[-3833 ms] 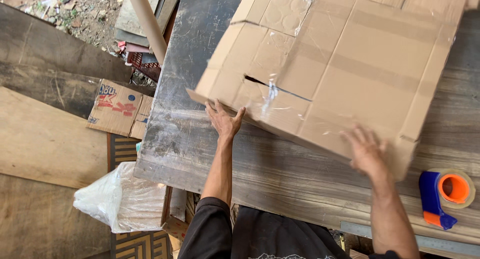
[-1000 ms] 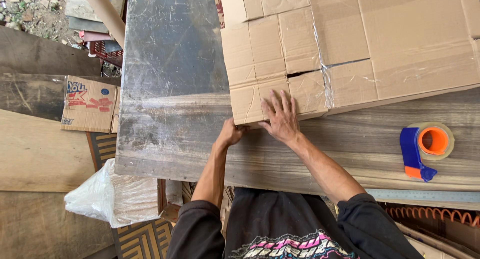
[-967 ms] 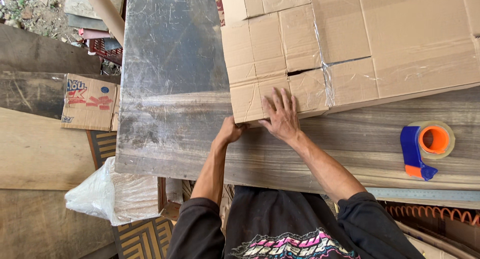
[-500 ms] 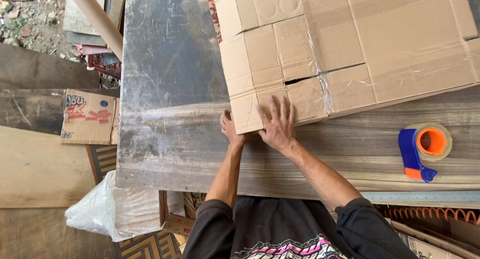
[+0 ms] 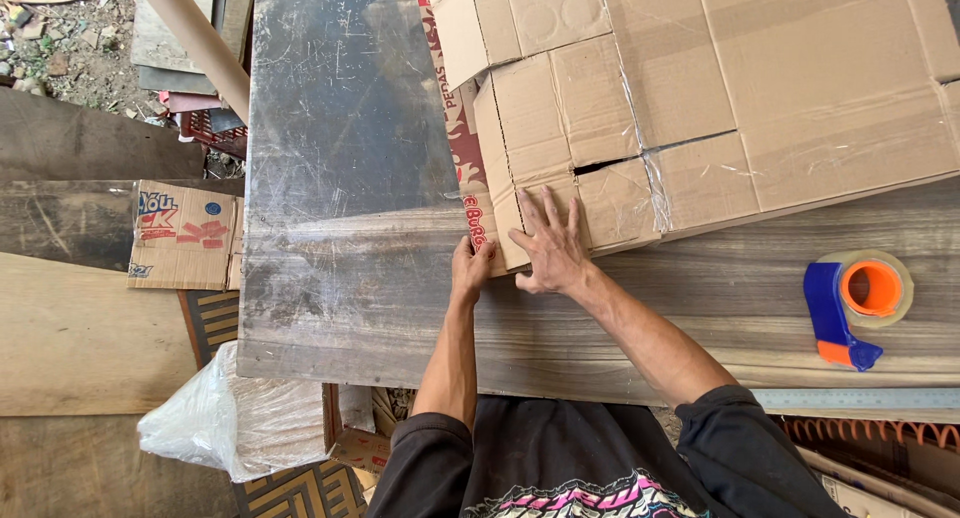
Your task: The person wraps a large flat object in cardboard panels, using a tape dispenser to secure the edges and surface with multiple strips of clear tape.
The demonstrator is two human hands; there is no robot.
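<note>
Since the frame half a second ago, both hands have slid a little leftward along the flattened cardboard box [image 5: 700, 108], whose near corner now shows a printed red flap folded beneath it. Nearest the body, the left hand [image 5: 470, 270] sits at the box's near left corner, fingers curled around the edge of that red flap [image 5: 462, 148]; it looks like a pinch on the flap, though the fingertips are hidden under the cardboard, so how firmly it grips cannot be told. Just right of it, the right hand [image 5: 548, 243] lies flat and spread on top of the box's corner panel, pressing down and holding nothing. The box lies on the wooden tabletop [image 5: 640, 328], its near edge a little back from the table's front. Clear tape already runs along several seams beyond the right hand, but a dark gap remains open between two panels just past the fingertips, so the closing of this corner seems only partly done. Well right of the box's near edge rests a tape dispenser [image 5: 855, 300] with an orange core, untouched. Left of the box, a grey metal sheet [image 5: 340, 158] covers the table's far part.
</note>
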